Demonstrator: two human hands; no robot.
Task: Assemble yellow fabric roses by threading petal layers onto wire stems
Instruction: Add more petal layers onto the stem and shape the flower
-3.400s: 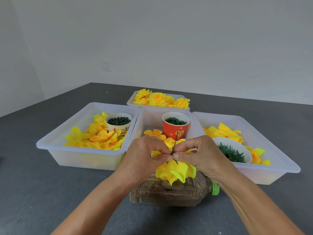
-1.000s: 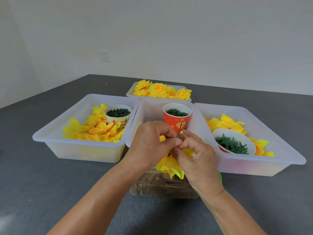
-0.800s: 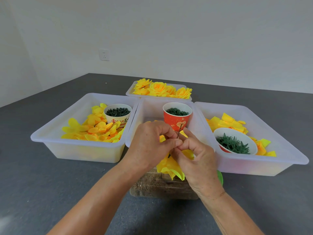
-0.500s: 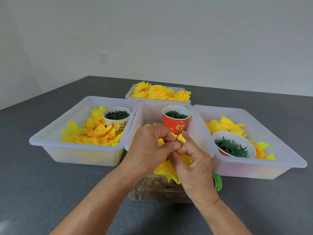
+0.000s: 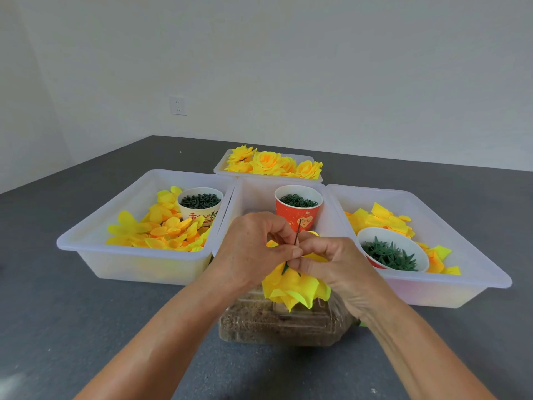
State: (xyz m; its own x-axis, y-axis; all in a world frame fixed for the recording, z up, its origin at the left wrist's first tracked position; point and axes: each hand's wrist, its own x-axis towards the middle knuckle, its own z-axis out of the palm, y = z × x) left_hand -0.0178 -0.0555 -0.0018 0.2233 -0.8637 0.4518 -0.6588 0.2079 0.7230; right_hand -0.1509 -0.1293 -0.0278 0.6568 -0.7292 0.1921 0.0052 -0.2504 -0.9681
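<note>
Both hands meet over the middle tray's near rim: the left hand and right hand each pinch the thin wire stem, whose tip sticks up just above the fingertips. Directly below the grip hangs the yellow rose, its petal layers already stacked on the wire, with a green piece showing at its top. This flower looks nearly finished. Beyond the grip, a far tray holds several completed roses, while loose petals left of the grip suggest many more remain.
</note>
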